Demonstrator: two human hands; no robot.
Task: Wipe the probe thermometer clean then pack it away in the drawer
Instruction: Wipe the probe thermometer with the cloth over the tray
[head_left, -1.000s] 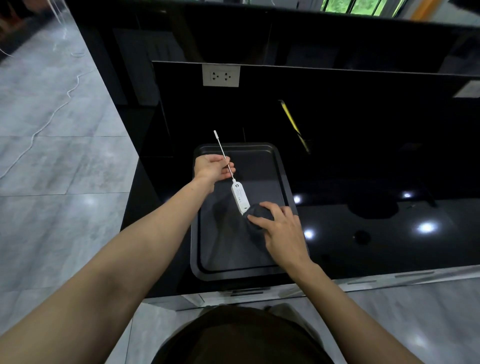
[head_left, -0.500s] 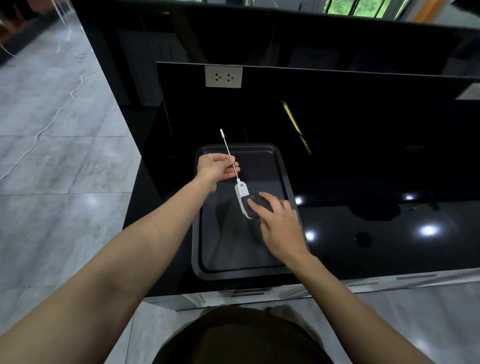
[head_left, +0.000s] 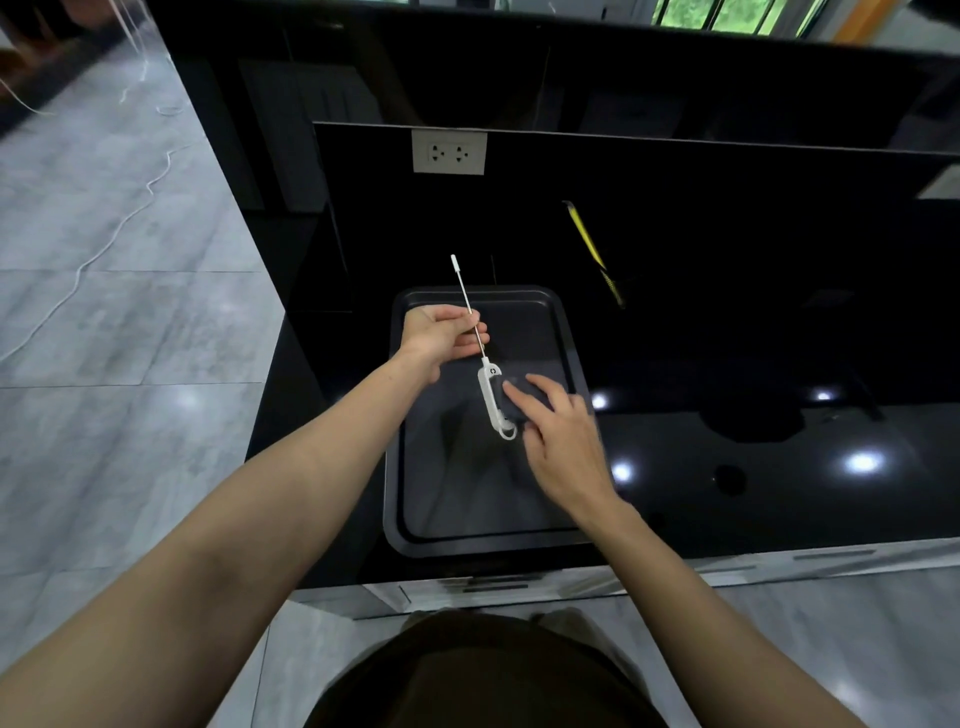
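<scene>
A pale cable (head_left: 104, 244) is trailing across the grey tiled floor (head_left: 114, 322) on the far left. Moving right, the black counter (head_left: 727, 322) is reflecting spots of ceiling light, and a white wall socket (head_left: 449, 151) is sitting on the dark panel behind it. A dark tray (head_left: 467, 483) is lying flat near the front edge of the counter.

The left hand (head_left: 441, 335) is hovering over the far end of the tray, its fingers curled and pinching the thin metal stem of the thermometer (head_left: 489, 392) between thumb and fingertips. The stem is pointing up and away toward the back panel, ending in a small white cap, while the white body is hanging down toward the person, turned on its edge with a small loop at its lower end.

Just right of the body, the right hand (head_left: 563, 441) is pressing a dark grey cloth (head_left: 519, 397) against the side of the white body, the index and middle fingers lying close together and extended flat on the cloth. The hand is slightly blurred.

Further right, a yellow stick-like thing (head_left: 587, 236) is showing against the dark panel; whether it is an object or a reflection, I cannot tell.
</scene>
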